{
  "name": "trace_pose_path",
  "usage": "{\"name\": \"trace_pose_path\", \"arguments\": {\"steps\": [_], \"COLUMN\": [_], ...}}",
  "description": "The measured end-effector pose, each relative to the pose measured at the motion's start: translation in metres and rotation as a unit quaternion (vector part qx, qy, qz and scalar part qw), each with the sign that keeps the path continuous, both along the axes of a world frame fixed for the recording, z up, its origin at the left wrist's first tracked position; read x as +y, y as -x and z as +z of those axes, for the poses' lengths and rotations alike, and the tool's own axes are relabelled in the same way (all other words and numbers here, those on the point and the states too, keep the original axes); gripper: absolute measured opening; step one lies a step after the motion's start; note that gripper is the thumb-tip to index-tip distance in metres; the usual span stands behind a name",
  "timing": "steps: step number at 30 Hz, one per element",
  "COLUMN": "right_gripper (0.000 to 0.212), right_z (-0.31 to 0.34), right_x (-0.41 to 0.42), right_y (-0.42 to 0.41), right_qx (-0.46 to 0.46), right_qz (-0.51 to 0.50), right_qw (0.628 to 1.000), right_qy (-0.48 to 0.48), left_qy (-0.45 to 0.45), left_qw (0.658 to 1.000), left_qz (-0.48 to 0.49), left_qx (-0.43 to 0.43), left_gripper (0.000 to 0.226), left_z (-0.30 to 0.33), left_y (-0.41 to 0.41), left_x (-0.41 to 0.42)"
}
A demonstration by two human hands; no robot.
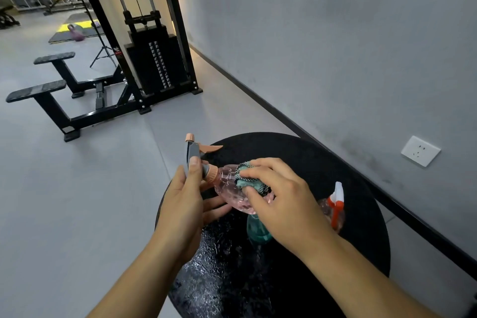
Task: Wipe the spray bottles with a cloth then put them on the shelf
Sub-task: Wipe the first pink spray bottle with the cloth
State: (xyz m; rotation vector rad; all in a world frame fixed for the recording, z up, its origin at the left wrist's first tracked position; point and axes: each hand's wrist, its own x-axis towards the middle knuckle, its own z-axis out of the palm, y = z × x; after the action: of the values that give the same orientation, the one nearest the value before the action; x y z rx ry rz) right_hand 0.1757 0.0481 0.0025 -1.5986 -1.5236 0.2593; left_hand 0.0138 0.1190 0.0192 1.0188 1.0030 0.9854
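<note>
near the centre of the frame the left hand [184,204] is holding a pink spray bottle [229,190] tipped on its side, fingers curling round its neck and thumb lying along the grey sprayer head (the peach trigger is pointing toward the upper right). the right hand [281,201] is pressing a teal cloth [246,180] against the bottle's clear pink body, fingers curling over the cloth and gripping it. below them a round black table [335,162] is filling the lower centre and right. on it a teal bottle [256,230] is showing partly under the right wrist, and a second pink bottle with an orange and white sprayer [335,204] is standing just right of the hand. a black weight machine [152,59] is standing in the upper left.
</note>
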Motion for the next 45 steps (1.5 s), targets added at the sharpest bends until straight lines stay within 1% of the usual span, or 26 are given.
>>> {"name": "trace_pose_path", "arguments": {"steps": [2,6,9,13,14,17,19,21,25,27,31,33,35,38,43,45], "right_gripper": [0.025,0.022,0.024,0.023,0.022,0.018,0.018,0.020,0.020,0.018,0.014,0.015,0.018,0.019,0.015,0.016], "right_z": [0.001,0.001,0.001,0.004,0.005,0.006,0.006,0.007,0.011,0.010,0.009,0.009,0.012,0.013,0.007,0.007], "right_x": [0.000,0.000,-0.002,-0.004,-0.004,-0.006,-0.008,-0.009,-0.011,-0.010,-0.010,-0.010,-0.010,-0.010,-0.007,-0.007], "right_y": [-0.004,-0.019,-0.016,-0.004,-0.004,-0.014,-0.019,-0.017,-0.008,-0.009,-0.017,-0.018,-0.012,-0.006,-0.020,-0.019], "right_qx": [0.011,0.065,0.059,0.007,0.006,0.060,0.073,0.064,0.012,0.018,0.067,0.067,0.051,0.032,0.074,0.076], "right_qz": [-0.018,-0.050,-0.039,-0.017,-0.020,-0.039,-0.037,-0.019,0.022,0.015,-0.027,-0.029,-0.010,0.010,-0.043,-0.046], "right_qw": [1.000,0.996,0.997,1.000,1.000,0.997,0.995,0.996,0.999,0.999,0.995,0.995,0.997,0.999,0.992,0.993], "right_qy": [-0.003,0.024,0.019,0.004,0.008,0.042,0.056,0.052,0.036,0.038,0.074,0.074,0.058,0.040,0.089,0.083], "left_qy": [0.003,0.003,0.000,-0.006,-0.010,-0.031,-0.045,-0.054,-0.078,-0.087,-0.091,-0.099,-0.102,-0.111,-0.110,-0.112], "left_qw": [1.000,1.000,1.000,1.000,0.999,0.998,0.997,0.995,0.989,0.987,0.990,0.988,0.986,0.983,0.987,0.987], "left_qz": [0.005,0.028,0.012,-0.030,-0.038,-0.050,-0.063,-0.085,-0.116,-0.121,-0.100,-0.107,-0.118,-0.130,-0.109,-0.111], "left_qx": [0.007,-0.014,-0.023,-0.001,0.004,0.006,-0.001,0.002,0.045,0.054,0.042,0.046,0.052,0.060,0.042,0.044], "left_gripper": [0.038,0.033,0.034,0.034,0.033,0.031,0.035,0.038,0.032,0.032,0.032,0.035,0.038,0.035,0.031,0.033], "left_z": [0.000,0.002,-0.001,-0.007,-0.008,-0.008,-0.007,-0.007,-0.013,-0.014,-0.013,-0.012,-0.013,-0.014,-0.013,-0.013], "left_y": [0.001,0.009,0.012,0.009,0.010,0.017,0.021,0.020,0.015,0.016,0.017,0.015,0.014,0.013,0.018,0.017], "left_x": [0.002,0.009,0.009,0.003,0.003,0.006,0.007,0.004,-0.001,-0.001,0.002,0.001,-0.001,-0.003,0.000,0.000]}}
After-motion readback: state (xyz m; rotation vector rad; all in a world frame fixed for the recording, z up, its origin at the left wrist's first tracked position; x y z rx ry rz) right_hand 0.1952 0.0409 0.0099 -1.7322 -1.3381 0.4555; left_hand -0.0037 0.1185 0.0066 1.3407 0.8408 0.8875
